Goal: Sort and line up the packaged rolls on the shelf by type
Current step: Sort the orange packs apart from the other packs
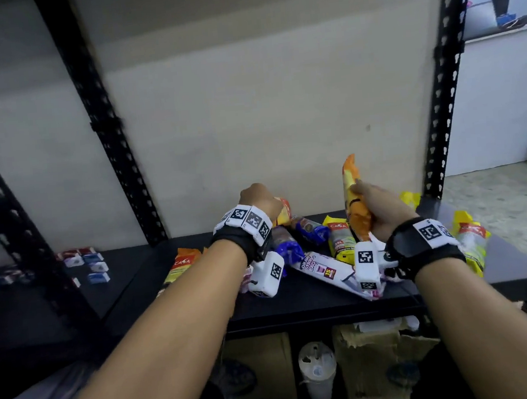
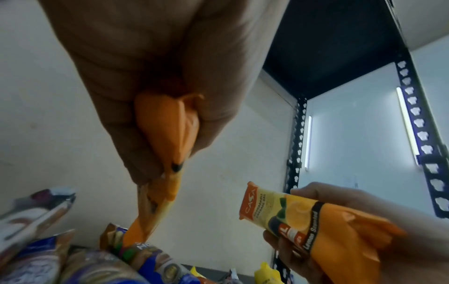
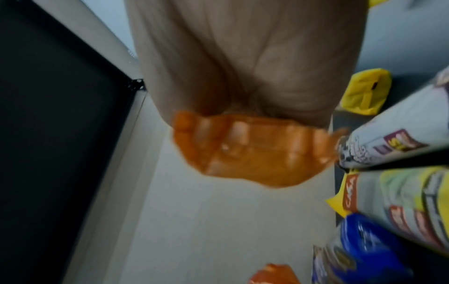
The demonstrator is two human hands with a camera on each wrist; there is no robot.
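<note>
The head view is dim and soft, with the beige wall [image 1: 246, 104] evenly lit, the black shelf [image 1: 313, 294] dark and shadowed below, and brighter daylight spilling over the floor [image 1: 497, 196] at the far right; the black uprights [image 1: 103, 118] bow outward toward the edges from the wide lens and smear with motion blur at the left. In the left wrist view two bright tube lights [image 2: 408, 123] glare at the right, while the near left hand [image 2: 150, 76] is out of focus. The right wrist view is blurred throughout, its packaged rolls [image 3: 398, 198] at the right streaked, and the orange wrapper [image 3: 248, 151] glows translucent.
</note>
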